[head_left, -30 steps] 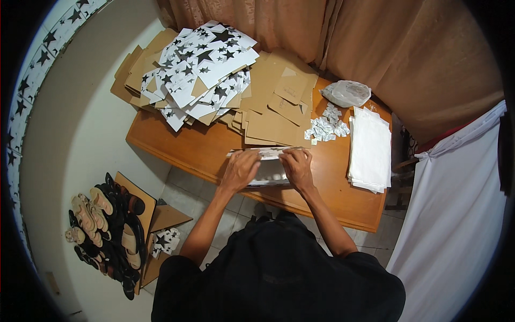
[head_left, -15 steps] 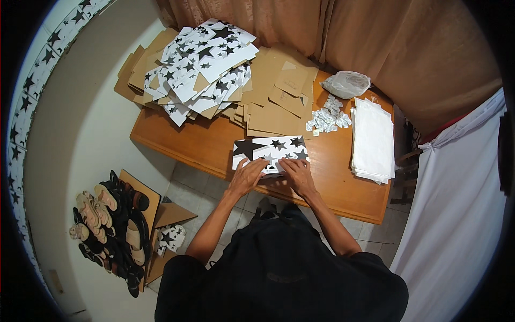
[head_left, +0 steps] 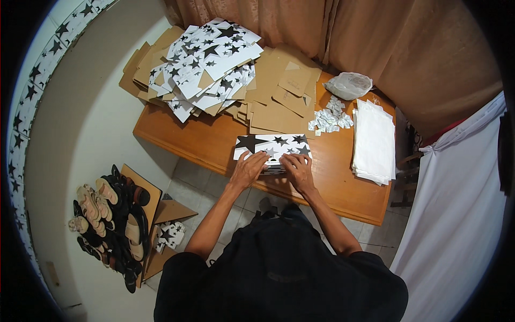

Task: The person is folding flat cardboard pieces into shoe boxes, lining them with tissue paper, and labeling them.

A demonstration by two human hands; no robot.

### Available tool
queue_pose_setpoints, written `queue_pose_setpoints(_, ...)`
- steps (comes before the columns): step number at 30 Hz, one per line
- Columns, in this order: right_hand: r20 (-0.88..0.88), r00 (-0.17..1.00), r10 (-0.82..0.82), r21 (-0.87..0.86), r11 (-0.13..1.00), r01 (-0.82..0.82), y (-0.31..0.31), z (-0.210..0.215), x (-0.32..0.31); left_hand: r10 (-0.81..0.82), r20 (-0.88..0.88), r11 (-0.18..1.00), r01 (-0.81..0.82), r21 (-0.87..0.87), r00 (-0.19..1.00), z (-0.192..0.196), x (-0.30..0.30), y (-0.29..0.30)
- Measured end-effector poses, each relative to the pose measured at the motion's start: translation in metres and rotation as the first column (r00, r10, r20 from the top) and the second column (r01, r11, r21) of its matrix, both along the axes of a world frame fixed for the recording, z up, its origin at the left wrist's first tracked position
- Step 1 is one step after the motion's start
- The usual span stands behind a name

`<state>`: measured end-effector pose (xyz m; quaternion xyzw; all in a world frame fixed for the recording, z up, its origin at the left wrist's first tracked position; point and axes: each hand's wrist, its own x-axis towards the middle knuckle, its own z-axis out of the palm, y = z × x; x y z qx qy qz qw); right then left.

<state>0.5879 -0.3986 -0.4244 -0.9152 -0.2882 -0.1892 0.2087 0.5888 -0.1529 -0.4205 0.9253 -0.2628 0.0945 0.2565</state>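
Note:
A closed white shoebox (head_left: 273, 144) printed with black and grey stars sits at the near edge of the wooden table, straight in front of me. My left hand (head_left: 249, 167) grips its near left side, fingers bent over the front edge of the lid. At the near right corner, my right hand (head_left: 297, 169) holds the same edge with its fingers curled on top. Between the two hands the box's star-printed front and a small hole show. Both thumbs are partly hidden, and the inside of the box cannot be seen.
Flat star-printed cardboard (head_left: 214, 59) is heaped at the back left, beside plain brown cardboard sheets (head_left: 273, 115). Small white packets (head_left: 328, 121), a clear plastic bag (head_left: 348, 86) and a white paper stack (head_left: 374, 142) lie right on the table (head_left: 182, 142). Shoes (head_left: 110, 220) crowd a board at lower left.
Both hands stay on the box's near edge, the right fingers shifted slightly up onto the lid. More of the box's front shows now. The whole view has shifted a little.

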Motion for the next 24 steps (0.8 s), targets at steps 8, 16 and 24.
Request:
queue_pose_setpoints(8, 0.045, 0.999, -0.025, 0.058, 0.998, 0.022, 0.006, 0.021, 0.012, -0.041, 0.158, 0.999, 0.044, -0.013, 0.987, 0.031, 0.012, -0.002)
queue_pose_setpoints(16, 0.087, 0.996, 0.002, 0.122, 0.992, -0.013, 0.013, 0.032, 0.031, -0.089, -0.033, 0.992, 0.086, -0.098, 0.995, 0.049, 0.044, 0.007)
queue_pose_setpoints(24, 0.13, 0.992, 0.002, 0.188, 0.982, -0.026, 0.008, 0.035, 0.054, -0.088, -0.112, 0.992, 0.077, -0.097, 0.99, 0.066, 0.066, 0.005)
